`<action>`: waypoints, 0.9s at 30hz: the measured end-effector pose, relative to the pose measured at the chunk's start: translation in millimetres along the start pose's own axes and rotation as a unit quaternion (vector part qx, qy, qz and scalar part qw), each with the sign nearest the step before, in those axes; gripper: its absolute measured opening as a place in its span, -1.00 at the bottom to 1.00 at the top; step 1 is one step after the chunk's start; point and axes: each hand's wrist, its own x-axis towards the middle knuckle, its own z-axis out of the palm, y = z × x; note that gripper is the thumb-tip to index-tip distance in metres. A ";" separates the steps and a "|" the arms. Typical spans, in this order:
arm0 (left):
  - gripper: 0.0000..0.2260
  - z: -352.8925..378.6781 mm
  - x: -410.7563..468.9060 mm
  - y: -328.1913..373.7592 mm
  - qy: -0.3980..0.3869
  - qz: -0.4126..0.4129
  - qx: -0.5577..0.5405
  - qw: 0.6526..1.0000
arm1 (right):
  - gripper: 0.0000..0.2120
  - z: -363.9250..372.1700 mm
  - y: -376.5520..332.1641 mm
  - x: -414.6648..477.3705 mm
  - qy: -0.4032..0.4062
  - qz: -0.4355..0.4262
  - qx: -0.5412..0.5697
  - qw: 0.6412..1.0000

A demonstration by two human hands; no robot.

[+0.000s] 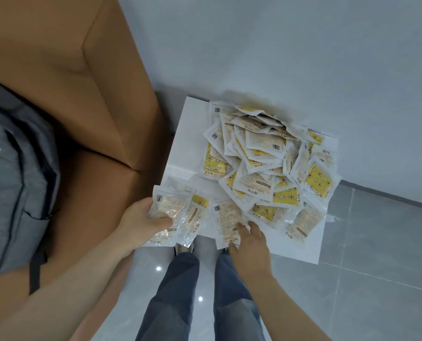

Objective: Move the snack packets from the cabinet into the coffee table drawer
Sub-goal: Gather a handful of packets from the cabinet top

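A heap of several white and yellow snack packets lies on a white cabinet top against the wall. My left hand grips a small bunch of packets at the cabinet's front left corner. My right hand reaches onto a packet at the front edge of the heap, its fingertips resting on it. Whether those fingers pinch it cannot be told. No coffee table drawer is in view.
A brown leather sofa stands to the left of the cabinet, with a grey backpack on it. A grey wall rises behind the cabinet. My legs in blue jeans stand on the grey tiled floor.
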 end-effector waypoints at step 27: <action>-0.71 5.8 -5.8 8.8 -0.029 0.004 0.014 0.999 | -0.36 19.3 -6.1 19.3 0.062 0.186 0.075 0.978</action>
